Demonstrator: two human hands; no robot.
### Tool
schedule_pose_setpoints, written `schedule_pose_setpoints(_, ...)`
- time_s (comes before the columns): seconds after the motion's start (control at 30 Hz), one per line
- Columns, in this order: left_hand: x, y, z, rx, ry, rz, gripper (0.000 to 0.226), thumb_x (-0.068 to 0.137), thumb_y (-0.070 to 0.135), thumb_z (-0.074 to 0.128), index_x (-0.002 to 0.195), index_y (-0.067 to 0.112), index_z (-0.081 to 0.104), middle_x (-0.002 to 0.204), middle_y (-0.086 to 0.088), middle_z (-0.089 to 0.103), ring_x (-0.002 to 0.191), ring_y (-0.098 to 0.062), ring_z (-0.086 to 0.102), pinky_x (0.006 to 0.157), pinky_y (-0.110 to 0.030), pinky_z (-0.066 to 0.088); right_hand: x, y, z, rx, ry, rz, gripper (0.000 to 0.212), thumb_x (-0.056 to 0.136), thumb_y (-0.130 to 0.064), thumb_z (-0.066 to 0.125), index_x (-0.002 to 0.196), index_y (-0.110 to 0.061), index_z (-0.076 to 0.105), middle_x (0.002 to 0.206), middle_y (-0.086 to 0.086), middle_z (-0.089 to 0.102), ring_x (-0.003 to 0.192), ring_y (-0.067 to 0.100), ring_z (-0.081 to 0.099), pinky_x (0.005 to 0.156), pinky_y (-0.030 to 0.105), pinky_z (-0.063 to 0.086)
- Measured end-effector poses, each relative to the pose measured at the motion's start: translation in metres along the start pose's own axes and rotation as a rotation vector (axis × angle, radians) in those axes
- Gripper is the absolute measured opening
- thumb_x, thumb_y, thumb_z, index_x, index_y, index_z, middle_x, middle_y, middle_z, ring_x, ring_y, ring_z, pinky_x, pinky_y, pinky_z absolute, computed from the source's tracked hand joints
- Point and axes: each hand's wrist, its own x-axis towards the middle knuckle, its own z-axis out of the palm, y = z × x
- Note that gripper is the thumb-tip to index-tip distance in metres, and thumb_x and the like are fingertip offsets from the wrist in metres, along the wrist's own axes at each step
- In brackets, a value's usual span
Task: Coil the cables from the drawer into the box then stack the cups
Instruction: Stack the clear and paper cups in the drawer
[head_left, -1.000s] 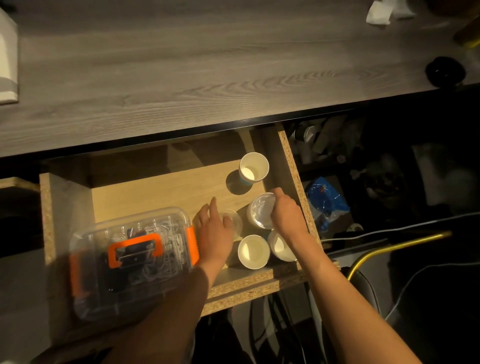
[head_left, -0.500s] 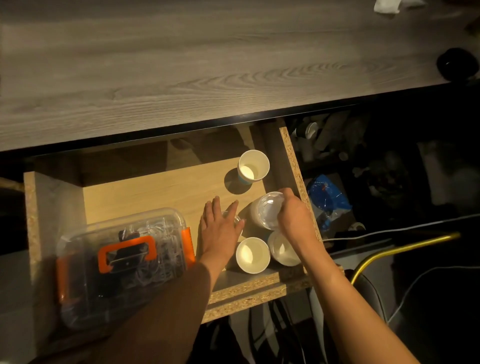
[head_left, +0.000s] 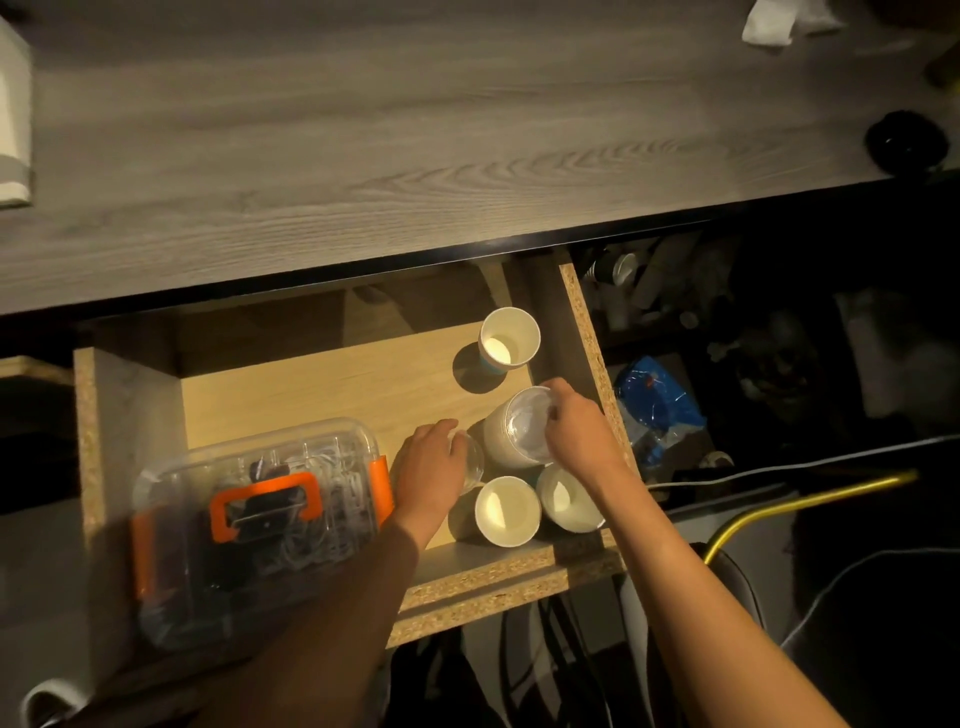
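The right hand (head_left: 576, 436) grasps a clear cup (head_left: 527, 428) for nesting in a paper cup (head_left: 498, 439); the left hand (head_left: 434, 467) grips another clear cup (head_left: 471, 460).

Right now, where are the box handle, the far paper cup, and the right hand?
Box handle (head_left: 265, 501), head view: on the orange handle's top bar.
Far paper cup (head_left: 509, 339), head view: inside the cup, on its inner wall.
Right hand (head_left: 579, 434), head view: on the back of the hand.
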Motion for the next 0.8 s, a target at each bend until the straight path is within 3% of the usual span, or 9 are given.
schedule_pose_setpoints(0.17, -0.012, 0.008, -0.011, -0.012, 0.021, -0.086, 0.035, 0.104, 0.027, 0.038, 0.126, 0.013, 0.061, 0.134, -0.013, 0.057, 0.127, -0.030, 0.047, 0.111, -0.039, 0.031, -0.002, -0.009, 0.010, -0.101, 0.024, -0.047, 0.039, 0.094, -0.001, 0.043, 0.129, -0.016, 0.050, 0.112, 0.015, 0.068, 0.103, 0.037, 0.066, 0.087, 0.047, 0.055)
schedule_pose_setpoints(0.27, -0.013, 0.010, -0.011, -0.028, 0.013, -0.113, 0.039, 0.104, 0.029, 0.036, 0.132, 0.012, 0.057, 0.141, -0.013, 0.052, 0.134, -0.030, 0.039, 0.116, -0.042, 0.024, -0.001, -0.007, 0.013, -0.152, 0.055, -0.034, 0.038, 0.096, -0.002, 0.044, 0.131, -0.016, 0.050, 0.114, 0.014, 0.068, 0.103, 0.036, 0.066, 0.086, 0.045, 0.054)
schedule_pose_setpoints(0.33, -0.015, 0.013, -0.012, -0.052, 0.036, -0.041, 0.041, 0.104, 0.031, 0.035, 0.136, 0.015, 0.055, 0.147, -0.007, 0.049, 0.139, -0.025, 0.036, 0.119, -0.042, 0.020, -0.001, -0.005, 0.015, -0.146, 0.058, -0.019, 0.038, 0.097, -0.002, 0.044, 0.133, -0.015, 0.048, 0.116, 0.015, 0.067, 0.106, 0.035, 0.065, 0.089, 0.044, 0.053)
schedule_pose_setpoints(0.4, -0.020, 0.023, -0.019, -0.112, 0.034, 0.029, 0.041, 0.106, 0.032, 0.032, 0.140, 0.021, 0.052, 0.148, 0.002, 0.049, 0.138, -0.017, 0.039, 0.115, -0.036, 0.025, 0.001, -0.004, 0.017, -0.154, 0.049, -0.029, 0.038, 0.097, -0.002, 0.047, 0.132, -0.016, 0.047, 0.117, 0.014, 0.066, 0.106, 0.035, 0.065, 0.090, 0.044, 0.053)
schedule_pose_setpoints(0.5, -0.028, 0.041, -0.029, -0.324, -0.083, 0.012, 0.042, 0.107, 0.042, 0.031, 0.140, 0.028, 0.051, 0.141, 0.011, 0.052, 0.127, -0.007, 0.044, 0.096, -0.022, 0.028, 0.000, -0.006, 0.020, -0.167, 0.026, -0.038, 0.039, 0.096, -0.003, 0.051, 0.132, -0.017, 0.046, 0.119, 0.014, 0.064, 0.107, 0.036, 0.064, 0.091, 0.044, 0.052)
schedule_pose_setpoints(0.63, -0.026, 0.052, -0.026, -0.408, -0.278, 0.081, 0.049, 0.103, 0.050, 0.038, 0.149, 0.035, 0.040, 0.152, 0.009, 0.044, 0.142, -0.016, 0.037, 0.114, -0.036, 0.030, 0.001, -0.005, 0.020, -0.083, 0.021, -0.050, 0.031, 0.097, -0.007, 0.053, 0.127, -0.015, 0.050, 0.117, 0.013, 0.065, 0.107, 0.034, 0.065, 0.091, 0.041, 0.052)
schedule_pose_setpoints(0.8, -0.019, 0.053, -0.027, -0.317, -0.222, 0.030, 0.039, 0.105, 0.039, 0.034, 0.133, 0.028, 0.059, 0.131, 0.003, 0.062, 0.123, -0.019, 0.055, 0.105, -0.037, 0.041, 0.006, 0.001, 0.009, 0.169, -0.140, -0.080, 0.035, 0.099, -0.003, 0.043, 0.128, -0.015, 0.058, 0.125, 0.012, 0.065, 0.117, 0.029, 0.059, 0.093, 0.031, 0.045)
